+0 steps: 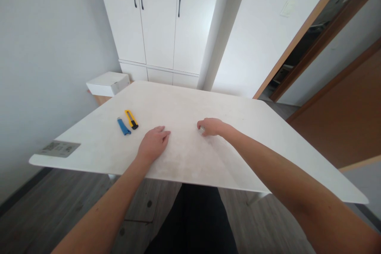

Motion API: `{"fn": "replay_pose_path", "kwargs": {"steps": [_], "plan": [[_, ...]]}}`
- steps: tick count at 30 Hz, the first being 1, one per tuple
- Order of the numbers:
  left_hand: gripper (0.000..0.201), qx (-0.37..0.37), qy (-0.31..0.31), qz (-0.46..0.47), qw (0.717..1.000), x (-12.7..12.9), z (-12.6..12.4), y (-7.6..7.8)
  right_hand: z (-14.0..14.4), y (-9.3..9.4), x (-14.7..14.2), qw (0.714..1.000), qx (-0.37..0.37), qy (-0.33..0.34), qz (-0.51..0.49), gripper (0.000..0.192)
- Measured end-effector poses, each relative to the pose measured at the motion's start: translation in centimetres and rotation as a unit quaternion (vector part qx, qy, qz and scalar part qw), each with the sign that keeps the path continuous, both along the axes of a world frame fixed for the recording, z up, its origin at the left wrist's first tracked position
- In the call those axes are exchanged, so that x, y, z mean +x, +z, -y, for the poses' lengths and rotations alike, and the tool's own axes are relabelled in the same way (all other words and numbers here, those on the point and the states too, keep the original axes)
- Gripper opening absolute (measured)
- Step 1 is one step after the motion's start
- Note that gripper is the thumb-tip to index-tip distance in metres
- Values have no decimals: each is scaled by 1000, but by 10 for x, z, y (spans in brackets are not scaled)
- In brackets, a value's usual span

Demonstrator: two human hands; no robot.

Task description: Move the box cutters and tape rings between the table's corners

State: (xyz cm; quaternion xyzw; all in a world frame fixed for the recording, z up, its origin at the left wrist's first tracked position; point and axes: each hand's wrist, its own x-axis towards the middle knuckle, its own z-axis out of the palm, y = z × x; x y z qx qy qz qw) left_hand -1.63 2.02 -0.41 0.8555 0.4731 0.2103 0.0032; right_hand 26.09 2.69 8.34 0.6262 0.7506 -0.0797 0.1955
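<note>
My left hand (154,143) lies flat, palm down, on the white table (190,99), fingers together and pointing right. My right hand (210,126) rests on the table a little farther right, fingers curled around a small pale object (201,129) that only peeks out at the fingertips; I cannot tell what it is. To the left of my left hand lie a blue lighter (123,126) and a yellow and black utility knife (131,119), side by side and apart from both hands.
A grey label or card (59,148) lies at the table's near left corner. A white box (108,83) sits on a low stand behind the table's far left. White cupboards (160,20) stand behind; an open wooden doorway (321,35) is at right.
</note>
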Motion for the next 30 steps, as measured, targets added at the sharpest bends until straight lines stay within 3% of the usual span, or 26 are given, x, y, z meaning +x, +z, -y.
{"fn": "replay_pose_path", "kwargs": {"steps": [19,21,24,30], "plan": [[42,4,-9,4,1000,-1,-2,-3,4,2,6,1000,-1,-2,-1,49],[43,5,-14,5,1000,-2,-3,-4,6,6,24,1000,5,-13,-1,49],[46,4,-16,7,1000,-3,-6,-7,15,14,73,998,18,-63,9,48],[51,9,-24,-2,1000,-4,-11,-11,50,26,207,959,-8,-281,30,49]]}}
